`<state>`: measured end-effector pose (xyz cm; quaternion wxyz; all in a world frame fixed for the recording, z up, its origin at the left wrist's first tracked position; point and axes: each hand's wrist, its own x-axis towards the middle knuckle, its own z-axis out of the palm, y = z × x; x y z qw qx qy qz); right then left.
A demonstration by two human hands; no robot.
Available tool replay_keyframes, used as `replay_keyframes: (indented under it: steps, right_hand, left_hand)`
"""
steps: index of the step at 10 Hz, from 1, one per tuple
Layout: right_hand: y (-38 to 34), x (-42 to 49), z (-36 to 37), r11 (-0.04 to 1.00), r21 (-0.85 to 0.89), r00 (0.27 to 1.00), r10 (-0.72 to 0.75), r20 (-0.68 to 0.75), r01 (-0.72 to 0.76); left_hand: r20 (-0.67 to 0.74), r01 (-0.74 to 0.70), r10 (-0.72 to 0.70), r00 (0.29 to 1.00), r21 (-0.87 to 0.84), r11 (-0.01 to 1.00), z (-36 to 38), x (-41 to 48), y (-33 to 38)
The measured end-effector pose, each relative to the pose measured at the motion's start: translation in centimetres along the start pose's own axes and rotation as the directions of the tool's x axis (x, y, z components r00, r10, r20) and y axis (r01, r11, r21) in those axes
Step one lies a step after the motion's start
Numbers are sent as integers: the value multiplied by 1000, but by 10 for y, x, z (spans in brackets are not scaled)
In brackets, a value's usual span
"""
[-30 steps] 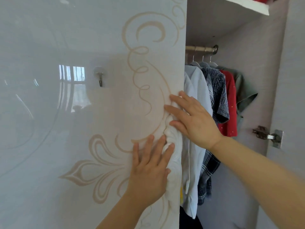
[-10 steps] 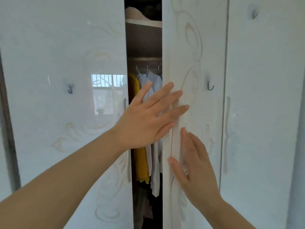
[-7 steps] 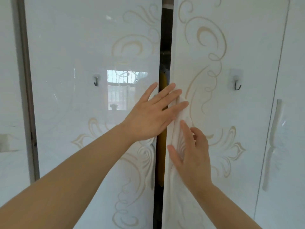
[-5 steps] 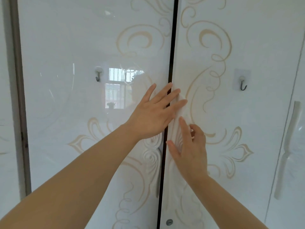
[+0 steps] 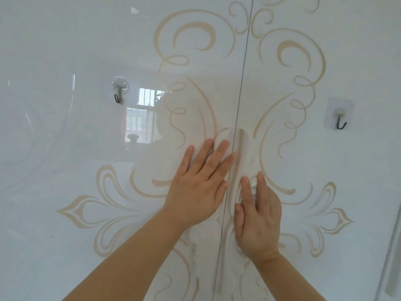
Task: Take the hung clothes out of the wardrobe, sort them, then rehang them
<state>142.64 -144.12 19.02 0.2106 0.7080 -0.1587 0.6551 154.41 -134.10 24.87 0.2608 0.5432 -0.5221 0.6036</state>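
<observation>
A small metal hook hangs in the upper left of the frame on a clear round adhesive pad. A darker hook sits at the right edge, a little lower, on a clear square adhesive pad. Neither hook carries anything. Just right of the first hook shows a reflected window with bars, and at its lower left corner a small reflected plant.
</observation>
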Motion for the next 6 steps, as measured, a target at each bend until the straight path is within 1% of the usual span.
replay_keyframes:
  steps: [1,2,3,4,5,6]
  right_hand:
    - [1,-1,2,1000,4,1000,6,-9,-6]
    - [-3,2,-6,999,-7,998,31,56,-31]
    - [-9,6,-28,996,-9,970,88,228,-88]
    - [-8,11,-53,994,-10,880,99,465,-106]
    - [-2,-3,-85,996,-24,696,81,714,-91]
    - [3,-22,-130,997,-19,512,55,857,-76]
  left_hand:
    - [3,3,-3,1000,-3,1000,-1,1,1]
    - [45,21,-22,999,30,999,-7,1,4]
    - [197,66,-85,977,98,993,-24,-7,17]
    - [385,130,-176,906,143,981,-48,-31,40]
    - [664,200,-282,693,199,959,-82,-59,64]
    - [804,283,-369,466,259,923,-112,-71,92]
